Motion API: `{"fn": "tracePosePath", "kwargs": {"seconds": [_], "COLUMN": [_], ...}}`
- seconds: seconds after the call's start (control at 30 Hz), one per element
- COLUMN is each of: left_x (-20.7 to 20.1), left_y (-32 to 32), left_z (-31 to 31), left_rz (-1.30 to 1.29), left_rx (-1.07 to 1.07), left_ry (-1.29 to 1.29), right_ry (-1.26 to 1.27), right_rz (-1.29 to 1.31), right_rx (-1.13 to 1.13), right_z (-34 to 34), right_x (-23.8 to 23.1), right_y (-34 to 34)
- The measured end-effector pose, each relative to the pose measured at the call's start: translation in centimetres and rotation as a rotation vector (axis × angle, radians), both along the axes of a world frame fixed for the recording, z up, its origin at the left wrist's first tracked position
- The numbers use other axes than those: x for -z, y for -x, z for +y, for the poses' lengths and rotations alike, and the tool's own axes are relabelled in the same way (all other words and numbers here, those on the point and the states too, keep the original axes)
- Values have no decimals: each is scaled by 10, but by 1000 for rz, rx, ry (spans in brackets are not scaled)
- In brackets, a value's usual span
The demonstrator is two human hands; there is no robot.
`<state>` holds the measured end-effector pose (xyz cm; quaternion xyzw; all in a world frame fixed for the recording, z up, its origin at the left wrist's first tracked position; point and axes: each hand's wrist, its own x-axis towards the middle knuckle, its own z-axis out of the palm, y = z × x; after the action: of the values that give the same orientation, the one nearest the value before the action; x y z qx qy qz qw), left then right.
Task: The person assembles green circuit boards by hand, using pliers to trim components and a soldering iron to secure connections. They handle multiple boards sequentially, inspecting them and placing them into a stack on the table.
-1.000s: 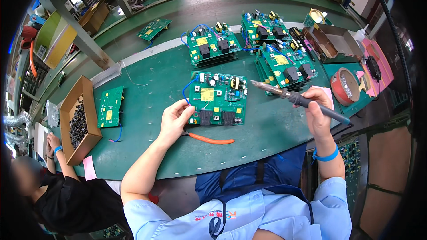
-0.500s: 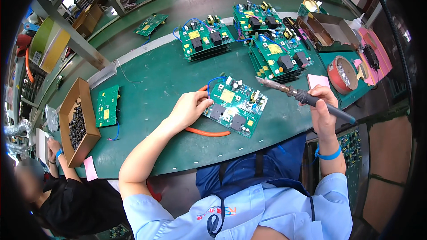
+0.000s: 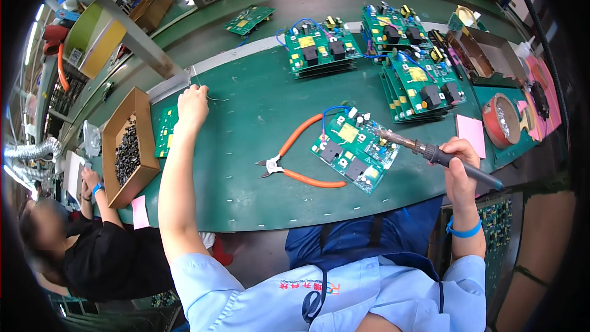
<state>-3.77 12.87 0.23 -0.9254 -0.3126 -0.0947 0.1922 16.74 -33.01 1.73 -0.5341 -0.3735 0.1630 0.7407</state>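
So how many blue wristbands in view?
2: one wristband just below the right hand, which grips the iron; another wristband on the co-worker by the box. More could be hidden.

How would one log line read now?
left hand: at thin pale wire, grip unclear; right hand: holding dark soldering iron; green circuit board: beside orange-handled pliers

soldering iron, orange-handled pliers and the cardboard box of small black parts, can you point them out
Soldering iron (image 3: 434, 154): head view, on its dark handle
Orange-handled pliers (image 3: 272, 165): head view, on the metal pivot
Cardboard box (image 3: 134, 184): head view, on its near wall
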Motion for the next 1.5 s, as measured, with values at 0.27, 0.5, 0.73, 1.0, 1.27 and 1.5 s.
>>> {"fn": "tracePosePath", "kwargs": {"seconds": [0.27, 0.5, 0.73, 1.0, 1.27, 1.5], "left_x": [15, -24, -37, -19, -12, -5], "left_y": [-9, -42, -52, -59, -68, -69], "left_z": [8, -75, -182, -179, -180, -180], "left_rz": [143, -623, -256, -186, -228, -252], "left_rx": [347, 451, 893, 895, 949, 961], "left_ry": [-182, 479, 625, 525, 480, 466], "right_ry": [53, 131, 263, 332, 383, 394], "right_rz": [-13, -31, -224, -121, -139, -217], "right_rx": [-54, -10, 11, 0, 0, 20], "right_z": [9, 12, 19, 35, 44, 43], "right_x": [-3, -2, -6, 3, 8, 9], "right_y": [4, 6, 9, 12, 9, 8]}}
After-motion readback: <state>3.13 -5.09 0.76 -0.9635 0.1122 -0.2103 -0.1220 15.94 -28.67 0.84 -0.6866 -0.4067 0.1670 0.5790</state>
